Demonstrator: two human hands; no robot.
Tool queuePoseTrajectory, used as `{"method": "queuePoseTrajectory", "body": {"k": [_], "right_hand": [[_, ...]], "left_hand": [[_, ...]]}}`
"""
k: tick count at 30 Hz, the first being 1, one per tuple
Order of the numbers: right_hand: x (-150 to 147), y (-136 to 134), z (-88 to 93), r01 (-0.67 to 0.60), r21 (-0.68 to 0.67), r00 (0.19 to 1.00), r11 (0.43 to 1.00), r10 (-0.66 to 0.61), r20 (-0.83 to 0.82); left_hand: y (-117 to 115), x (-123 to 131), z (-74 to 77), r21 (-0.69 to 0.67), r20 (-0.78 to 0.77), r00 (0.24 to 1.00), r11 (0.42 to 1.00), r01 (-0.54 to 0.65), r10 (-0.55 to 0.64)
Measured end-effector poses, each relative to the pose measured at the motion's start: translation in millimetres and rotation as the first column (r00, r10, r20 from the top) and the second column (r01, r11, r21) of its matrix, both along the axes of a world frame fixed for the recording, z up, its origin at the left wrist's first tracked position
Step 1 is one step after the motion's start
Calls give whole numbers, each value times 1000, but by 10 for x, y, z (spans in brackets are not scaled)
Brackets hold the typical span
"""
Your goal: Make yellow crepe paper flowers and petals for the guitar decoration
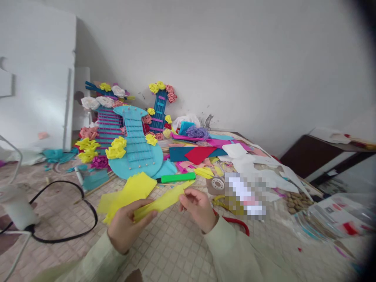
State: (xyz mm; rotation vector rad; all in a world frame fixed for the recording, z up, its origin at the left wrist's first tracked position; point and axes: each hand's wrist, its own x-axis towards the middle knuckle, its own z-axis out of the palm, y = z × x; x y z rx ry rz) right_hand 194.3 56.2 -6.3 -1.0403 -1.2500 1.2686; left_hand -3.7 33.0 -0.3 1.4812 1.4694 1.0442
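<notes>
yellow strip [161, 203], end beneath left hand [127, 227]

No text, number or brand can be read anywhere. The printed sheets [337, 213] lying at the right edge of the tiled surface [176, 250] carry red and dark marks, but they are too blurred to make out. A pixelated patch [248, 194] covers part of the cut papers near the middle of the surface, and nothing on it is legible. The papers [331, 135] on the dark tabletop [305, 150] at the far right show only small red spots, too small and soft to tell as letters or signs.
</notes>
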Motion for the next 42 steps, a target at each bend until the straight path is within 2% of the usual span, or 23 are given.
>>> {"method": "queuePoseTrajectory", "body": {"k": [2,5,10,16,24,33,38,42], "right_hand": [[-12,-11,-4,16,-6,1000,1000,-16,-19],[-29,-25,16,46,-10,994,999,-46,-102],[-34,-17,40,-35,-111,986,993,16,-167],[-8,24,12,34,-183,987,983,-62,-148],[19,20,11,12,-91,987,996,-27,-157],[37,36,-3,-8,-69,990,998,-2,-140],[46,43,-8,-7,-43,992,999,1,-128],[47,41,5,-15,-38,992,999,10,-128]], "left_hand": [[-17,21,-24,-13,-28,999,1000,27,-27],[-43,49,-36,-48,39,997,997,63,-61],[-67,66,-65,-80,149,985,991,104,-91],[-57,72,-61,-165,80,990,978,130,-118],[-72,117,-8,-236,33,993,965,114,-109],[-68,111,-13,-235,17,989,961,146,-146],[-64,97,-62,-208,-63,982,964,164,-181],[-83,98,-32,-213,-109,974,962,170,-197]]}}
